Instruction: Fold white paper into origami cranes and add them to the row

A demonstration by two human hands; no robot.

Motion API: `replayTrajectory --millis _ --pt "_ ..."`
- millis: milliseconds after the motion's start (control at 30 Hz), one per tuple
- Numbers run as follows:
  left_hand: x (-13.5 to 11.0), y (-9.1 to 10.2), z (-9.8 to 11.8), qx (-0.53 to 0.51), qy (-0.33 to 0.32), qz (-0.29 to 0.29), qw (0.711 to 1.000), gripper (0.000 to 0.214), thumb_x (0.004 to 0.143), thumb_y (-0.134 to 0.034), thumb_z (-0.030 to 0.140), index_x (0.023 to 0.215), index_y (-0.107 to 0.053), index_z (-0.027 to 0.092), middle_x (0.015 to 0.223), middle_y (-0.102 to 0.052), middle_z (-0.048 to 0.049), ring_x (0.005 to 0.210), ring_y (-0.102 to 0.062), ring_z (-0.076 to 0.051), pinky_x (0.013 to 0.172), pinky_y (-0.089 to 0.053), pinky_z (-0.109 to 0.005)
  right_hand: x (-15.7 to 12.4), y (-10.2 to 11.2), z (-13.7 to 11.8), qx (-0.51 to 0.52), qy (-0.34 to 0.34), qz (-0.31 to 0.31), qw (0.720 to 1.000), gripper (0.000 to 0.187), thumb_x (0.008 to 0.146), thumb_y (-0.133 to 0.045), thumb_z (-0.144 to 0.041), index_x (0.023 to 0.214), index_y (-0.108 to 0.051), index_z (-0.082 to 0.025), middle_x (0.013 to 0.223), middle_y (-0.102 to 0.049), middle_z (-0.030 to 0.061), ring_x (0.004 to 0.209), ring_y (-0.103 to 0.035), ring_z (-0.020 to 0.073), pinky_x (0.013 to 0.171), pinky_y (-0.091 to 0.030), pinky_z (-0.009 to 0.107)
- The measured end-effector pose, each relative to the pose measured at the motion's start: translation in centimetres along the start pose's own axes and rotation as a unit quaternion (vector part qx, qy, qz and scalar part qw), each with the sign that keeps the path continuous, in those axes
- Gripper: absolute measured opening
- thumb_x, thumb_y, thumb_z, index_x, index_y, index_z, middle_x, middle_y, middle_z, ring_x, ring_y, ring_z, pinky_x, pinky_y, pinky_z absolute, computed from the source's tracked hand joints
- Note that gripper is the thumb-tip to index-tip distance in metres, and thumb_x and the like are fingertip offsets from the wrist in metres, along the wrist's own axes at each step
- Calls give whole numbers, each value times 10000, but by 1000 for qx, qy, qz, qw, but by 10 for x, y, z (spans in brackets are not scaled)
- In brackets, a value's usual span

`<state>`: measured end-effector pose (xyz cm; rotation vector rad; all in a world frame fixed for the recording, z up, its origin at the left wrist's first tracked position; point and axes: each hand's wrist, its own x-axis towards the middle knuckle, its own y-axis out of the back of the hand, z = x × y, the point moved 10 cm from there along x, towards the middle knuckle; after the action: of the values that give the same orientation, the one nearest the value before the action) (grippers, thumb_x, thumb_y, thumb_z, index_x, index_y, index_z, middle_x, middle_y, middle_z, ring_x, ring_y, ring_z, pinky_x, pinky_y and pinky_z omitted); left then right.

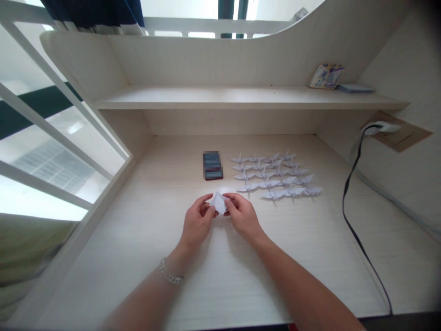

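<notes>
1. While the left hand (198,221) and right hand (243,217) face each other, each grip is clamped on a side of the folded white paper (218,203); the paper sits between the fingertips, in front of the person, over the pale wood worktop (138,262);
2. Beyond the hands, rows of white origami cranes (274,174) lie on the worktop; a dark rectangular object (212,165), blurred out, lies just left of them.
</notes>
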<state>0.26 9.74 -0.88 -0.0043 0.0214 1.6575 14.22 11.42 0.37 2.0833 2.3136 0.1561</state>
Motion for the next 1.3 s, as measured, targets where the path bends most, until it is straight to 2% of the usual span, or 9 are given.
replayTrajectory --millis 167,367,433,533,633,833,1000,1200,1300 --pt "3 -2 -8 -15 35 -18 999 285 760 -619 308 969 -645 116 771 -665 -58 630 -583 -124 600 -486 -237 1 -11 22 127 -94 -27 987 304 746 -608 -383 962 -602 -168 757 -658 25 622 -605 130 520 -488 229" --pt "-3 -10 -13 -84 83 -46 992 273 755 -634 364 864 -663 114 705 -646 -50 583 -560 -104 567 -466 -218 -1 -12 32 188 -159 -31 969 227 707 -633 -353 829 -615 -163 687 -627 8 583 -574 118 493 -448 216" --pt "-4 -11 -14 -89 91 -48 991 270 743 -648 366 848 -662 117 709 -648 -51 580 -565 -104 571 -470 -220 1 -8 27 149 -135 -25 979 227 715 -625 -362 822 -613 -161 692 -625 15 600 -574 131 509 -452 232" --pt "-5 -12 -14 -75 93 -47 992 265 729 -662 369 816 -660 118 709 -648 -51 590 -581 -111 578 -478 -221 3 3 8 35 -43 9 998 210 737 -616 -360 814 -615 -164 726 -632 24 653 -574 146 567 -453 249" --pt "-5 -13 -15 -71 98 -54 991 265 721 -668 373 798 -655 119 709 -649 -53 599 -598 -120 580 -484 -224 1 9 -7 -58 15 39 997 183 771 -588 -347 774 -616 -166 715 -623 18 643 -554 138 578 -431 244" --pt "-8 -19 -14 -90 117 -75 986 286 724 -663 375 845 -650 116 767 -654 -74 644 -631 -153 566 -496 -238 -3 8 -17 -123 42 32 991 174 821 -527 -307 768 -618 -169 709 -622 13 632 -546 133 591 -424 239" --pt "-9 -23 -8 -120 108 -91 983 274 738 -655 351 883 -648 118 812 -645 -73 699 -610 -148 570 -511 -233 -6 5 -22 -146 62 22 987 161 841 -499 -282 814 -615 -174 753 -626 23 653 -559 139 597 -429 239" --pt "-8 -17 -6 -155 111 -58 980 306 716 -676 339 945 -630 141 820 -640 -55 701 -594 -145 558 -529 -251 -11 1 -27 -158 83 -3 984 148 849 -488 -257 832 -616 -183 780 -627 32 698 -571 157 633 -434 255" --pt "-9 -17 -5 -173 112 -67 976 281 739 -657 336 946 -626 148 794 -655 -55 689 -608 -140 570 -515 -239 -13 0 -31 -154 92 -16 984 142 850 -486 -246 847 -617 -191 792 -629 34 716 -572 165 663 -438 267"
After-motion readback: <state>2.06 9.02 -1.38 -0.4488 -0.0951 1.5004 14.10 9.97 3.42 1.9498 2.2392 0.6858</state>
